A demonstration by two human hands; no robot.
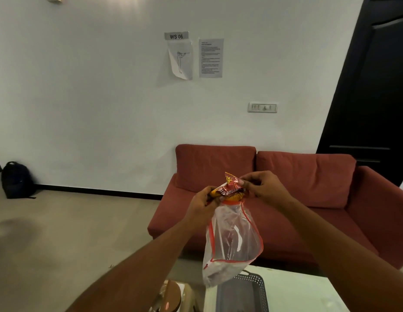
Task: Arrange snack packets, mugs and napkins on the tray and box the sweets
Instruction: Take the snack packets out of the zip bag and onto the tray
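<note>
A red and yellow snack packet (231, 188) sticks out of the mouth of a clear plastic bag (229, 242) with red-orange edging. My left hand (204, 203) grips the bag's mouth and the packet's left end. My right hand (259, 188) pinches the packet's upper right corner. The bag hangs down in mid-air above a grey perforated tray (242, 293), which sits on a white table (297, 289) at the bottom edge of the view.
A red sofa (308, 199) stands right behind the table. A brown box with a round brown lid (171, 298) sits left of the tray. A dark backpack (17, 180) leans against the wall at far left. A dark door (376, 86) is on the right.
</note>
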